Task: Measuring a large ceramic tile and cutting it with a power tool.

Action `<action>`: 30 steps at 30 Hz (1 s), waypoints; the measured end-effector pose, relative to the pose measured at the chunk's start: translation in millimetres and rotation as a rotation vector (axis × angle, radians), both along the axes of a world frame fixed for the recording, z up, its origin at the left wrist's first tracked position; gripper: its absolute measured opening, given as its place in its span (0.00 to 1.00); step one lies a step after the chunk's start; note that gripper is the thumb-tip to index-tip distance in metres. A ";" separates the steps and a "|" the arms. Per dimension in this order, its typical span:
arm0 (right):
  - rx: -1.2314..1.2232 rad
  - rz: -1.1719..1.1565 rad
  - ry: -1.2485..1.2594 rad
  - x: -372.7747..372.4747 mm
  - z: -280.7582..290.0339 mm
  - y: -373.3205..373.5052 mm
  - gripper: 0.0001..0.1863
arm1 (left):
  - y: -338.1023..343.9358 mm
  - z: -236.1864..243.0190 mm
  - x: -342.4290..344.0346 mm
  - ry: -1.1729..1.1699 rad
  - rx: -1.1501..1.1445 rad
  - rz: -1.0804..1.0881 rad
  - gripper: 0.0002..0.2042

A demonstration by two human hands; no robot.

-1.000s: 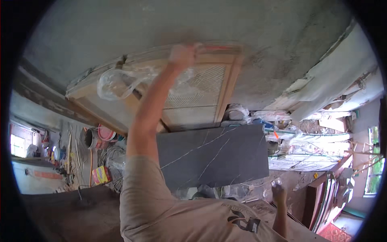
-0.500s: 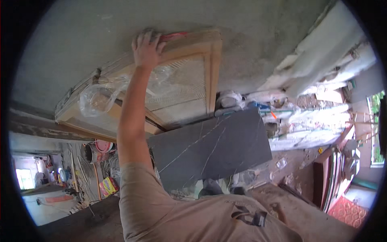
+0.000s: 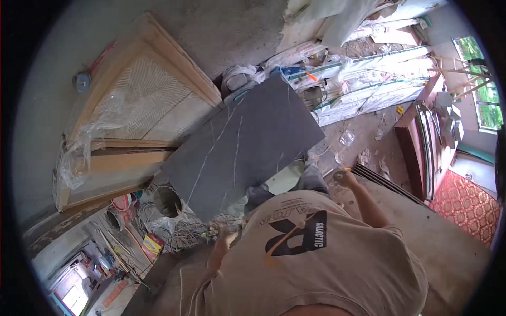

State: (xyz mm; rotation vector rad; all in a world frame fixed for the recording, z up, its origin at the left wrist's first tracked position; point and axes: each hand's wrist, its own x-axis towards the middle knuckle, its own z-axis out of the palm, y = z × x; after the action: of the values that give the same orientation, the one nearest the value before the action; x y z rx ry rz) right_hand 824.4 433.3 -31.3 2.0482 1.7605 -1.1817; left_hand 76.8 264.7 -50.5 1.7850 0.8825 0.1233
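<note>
Near the dark slab (image 3: 263, 126), likely set centrally for reach, left hand (image 3: 222, 231) and right hand (image 3: 345, 179) hang apart (grip: can't tell, either).

Just ahead of the left hand (image 3: 223, 236), a dark grey rectangular slab (image 3: 253, 137), matt, crossed diagonally by thin white veins. Lies askew, broad face in view, nearest corner close by that hand, contact unclear. Stretches forward and rightward, ending ahead and to the left of the right hand (image 3: 345, 178), apart from it.
</note>
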 end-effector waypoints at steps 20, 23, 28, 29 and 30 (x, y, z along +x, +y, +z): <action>0.026 -0.354 0.170 226.1 -5.2 273.9 0.17 | 170.1 162.4 381.3 0.480 -0.414 1.102 0.24; -0.003 -0.268 0.140 210.5 8.9 272.1 0.17 | 166.9 119.2 398.6 0.486 -0.545 1.010 0.25; -0.026 0.102 0.176 164.6 39.6 267.6 0.16 | 168.6 11.4 400.4 0.530 -0.483 0.904 0.24; -0.031 0.120 0.164 157.4 37.0 271.9 0.16 | 180.9 -6.5 405.2 0.560 -0.453 0.891 0.24; -0.079 0.054 0.188 156.3 33.8 277.6 0.14 | 193.6 -23.5 415.9 0.586 -0.425 0.878 0.23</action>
State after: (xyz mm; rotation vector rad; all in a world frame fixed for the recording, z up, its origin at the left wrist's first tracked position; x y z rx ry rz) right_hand 980.7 710.8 2.5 1.8875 1.8049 -1.4447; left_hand 492.7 458.3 -73.9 0.9358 1.9158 -0.0339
